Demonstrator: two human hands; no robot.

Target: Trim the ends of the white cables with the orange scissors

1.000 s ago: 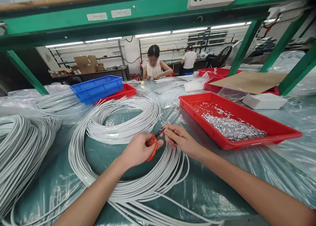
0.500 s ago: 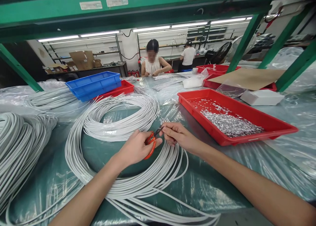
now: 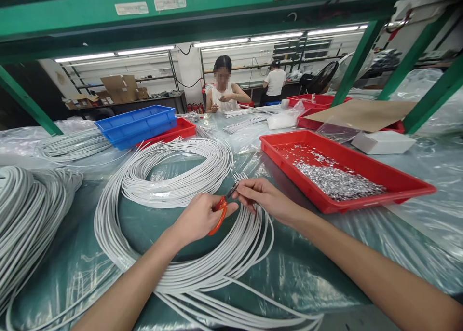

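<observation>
My left hand is wrapped round the orange handles of a pair of scissors, whose dark blades point up and right to my right hand. My right hand is closed in a pinch at the blade tips, over the ends of the white cables; what lies between its fingers is too small to make out. The large coil of white cables lies under both hands, its cut ends showing just above my right fingers. A smaller coil rests behind my left hand.
A red tray of small silvery pieces stands at the right. Behind are a blue tray, a white box and green posts. Another cable bundle lies at the left. Two people are across the room.
My two hands and the scissors have barely moved; the right fingers are shifted slightly left. The person across the table has raised one hand.
</observation>
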